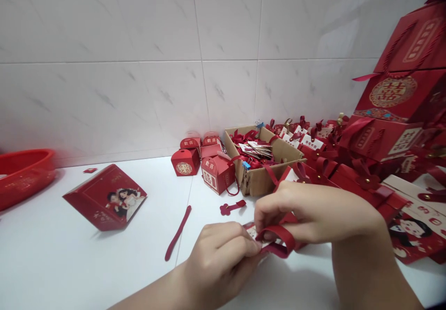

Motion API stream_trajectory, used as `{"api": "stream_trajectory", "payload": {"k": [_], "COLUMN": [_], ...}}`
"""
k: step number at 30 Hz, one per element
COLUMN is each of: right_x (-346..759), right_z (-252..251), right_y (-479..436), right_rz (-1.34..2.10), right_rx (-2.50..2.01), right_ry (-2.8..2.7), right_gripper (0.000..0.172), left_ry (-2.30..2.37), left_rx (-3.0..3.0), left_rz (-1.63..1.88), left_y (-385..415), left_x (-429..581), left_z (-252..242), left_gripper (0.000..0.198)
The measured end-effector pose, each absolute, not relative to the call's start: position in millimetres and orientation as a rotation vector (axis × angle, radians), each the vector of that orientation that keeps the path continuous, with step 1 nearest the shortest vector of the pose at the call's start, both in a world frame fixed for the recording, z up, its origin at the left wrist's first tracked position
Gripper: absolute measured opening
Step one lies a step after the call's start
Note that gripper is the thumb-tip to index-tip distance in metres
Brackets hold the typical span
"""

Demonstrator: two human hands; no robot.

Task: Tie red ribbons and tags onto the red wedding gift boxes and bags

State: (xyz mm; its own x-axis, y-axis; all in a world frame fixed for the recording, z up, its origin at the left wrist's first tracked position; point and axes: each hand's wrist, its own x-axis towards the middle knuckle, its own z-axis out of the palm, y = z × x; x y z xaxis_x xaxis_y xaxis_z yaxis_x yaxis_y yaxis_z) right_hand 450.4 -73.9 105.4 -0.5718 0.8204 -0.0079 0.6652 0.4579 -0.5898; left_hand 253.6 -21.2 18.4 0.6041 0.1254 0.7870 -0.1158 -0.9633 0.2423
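Observation:
My left hand (218, 254) and my right hand (313, 210) meet over the white floor at the lower middle. Both pinch a dark red ribbon strap (278, 238) that loops between them, with a small white and red tag (251, 231) at the fingertips. The fingers of both hands are closed on the strap. A loose red strap (178, 232) lies on the floor just left of my left hand. A short red flower-ended piece (232, 206) lies just beyond the hands.
A flat red box with a cartoon couple (106, 198) lies at the left. Small red gift boxes (209, 163) stand by the wall. A cardboard box (259, 173) holds tags and ribbons. Large red boxes (397, 96) are stacked at the right. A red basin (24, 173) sits far left.

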Motion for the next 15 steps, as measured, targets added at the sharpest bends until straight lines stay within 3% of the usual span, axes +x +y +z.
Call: {"api": "stream_trajectory", "payload": {"k": [15], "right_x": [450.6], "right_z": [102.4], "right_y": [-68.9], "right_rz": [0.808], "right_rx": [-1.082], "right_ry": [-2.502], "right_gripper": [0.023], "left_ry": [-0.002], "left_rx": [2.657], "left_rz": [1.311], "left_y": [-21.7], "left_x": [252.2], "left_z": [16.6], "left_gripper": [0.015]}}
